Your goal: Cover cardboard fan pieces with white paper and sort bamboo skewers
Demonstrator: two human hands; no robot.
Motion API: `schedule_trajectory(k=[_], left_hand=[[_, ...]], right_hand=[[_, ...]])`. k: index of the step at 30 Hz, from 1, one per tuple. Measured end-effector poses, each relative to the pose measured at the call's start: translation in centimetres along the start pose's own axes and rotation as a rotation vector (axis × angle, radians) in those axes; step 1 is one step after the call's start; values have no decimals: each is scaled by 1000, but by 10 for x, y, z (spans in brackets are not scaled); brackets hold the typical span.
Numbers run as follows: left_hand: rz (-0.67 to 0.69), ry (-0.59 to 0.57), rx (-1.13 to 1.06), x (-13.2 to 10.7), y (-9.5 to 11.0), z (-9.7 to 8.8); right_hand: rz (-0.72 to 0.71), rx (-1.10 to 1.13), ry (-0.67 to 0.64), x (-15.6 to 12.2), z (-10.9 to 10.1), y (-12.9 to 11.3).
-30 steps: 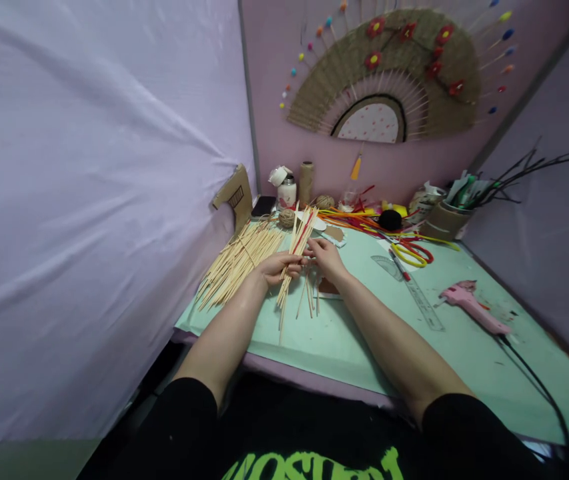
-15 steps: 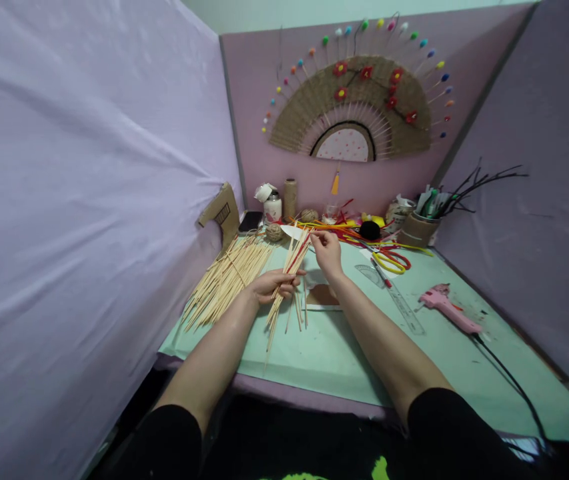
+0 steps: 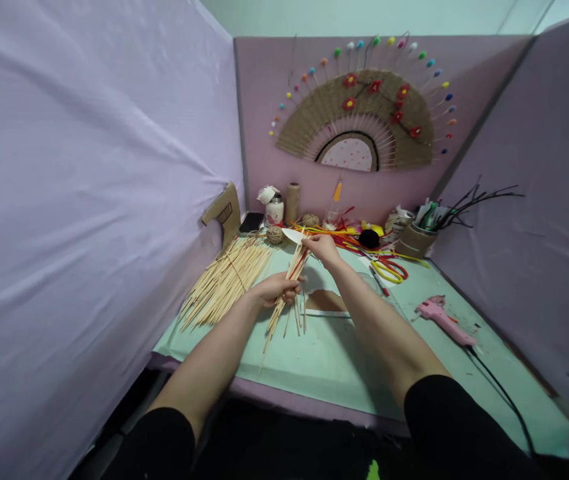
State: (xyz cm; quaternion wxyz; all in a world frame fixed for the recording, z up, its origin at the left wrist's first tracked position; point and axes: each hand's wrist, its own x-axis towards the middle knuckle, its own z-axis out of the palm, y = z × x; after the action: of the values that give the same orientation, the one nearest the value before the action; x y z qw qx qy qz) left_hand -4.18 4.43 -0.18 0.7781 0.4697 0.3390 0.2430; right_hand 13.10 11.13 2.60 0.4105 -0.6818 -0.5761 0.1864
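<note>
Head cam (only view): L hand [image 3: 280, 288] is holding a bundle of sticks [image 3: 295, 263] around the middle, fingers curled in on it. R hand [image 3: 321, 247] is hovering at the upper end, thumb & fingertips close together; can't tell how many sticks, if any, they're pinching. Bundle is slanting over the table [image 3: 324, 363], top leaning away from the person, lower ends splaying unevenly toward the front edge.

Main risk IMO: slippage. Lower ends are fanning, so a slack L grip could be letting the longer ones slide thru & drop. Thin sticks [image 3: 298, 320] are showing just R of the lower ends, prob. easiest to lose; can't tell if they're held or lying. R fingers pulling too hard on one tip might be dragging neighbours along or snapping it.

Also: stick pile [image 3: 227, 280] is lying just L of the bundle, so any dropped there would be mixing in. Brown piece w/ white edge [image 3: 325, 302] is lying below the R forearm [image 3: 374, 313]; a low wrist could be nudging it. Glue gun [image 3: 441, 319] is resting well apart, but its cord [image 3: 497, 383] is running past the R sleeve [image 3: 457, 413], so a snag might be yanking it.
</note>
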Motion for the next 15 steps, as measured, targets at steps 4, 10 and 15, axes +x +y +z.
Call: schedule_trajectory(k=[4,10,15], left_hand=[[6,20,5,-1,0,2],[16,54,24,1,0,3],[29,81,42,3,-2,3]], right_hand=[[46,-56,-32,3,1,-5],[95,-181,-64,10,2,-13],[136,-271,-99,19,3,-16]])
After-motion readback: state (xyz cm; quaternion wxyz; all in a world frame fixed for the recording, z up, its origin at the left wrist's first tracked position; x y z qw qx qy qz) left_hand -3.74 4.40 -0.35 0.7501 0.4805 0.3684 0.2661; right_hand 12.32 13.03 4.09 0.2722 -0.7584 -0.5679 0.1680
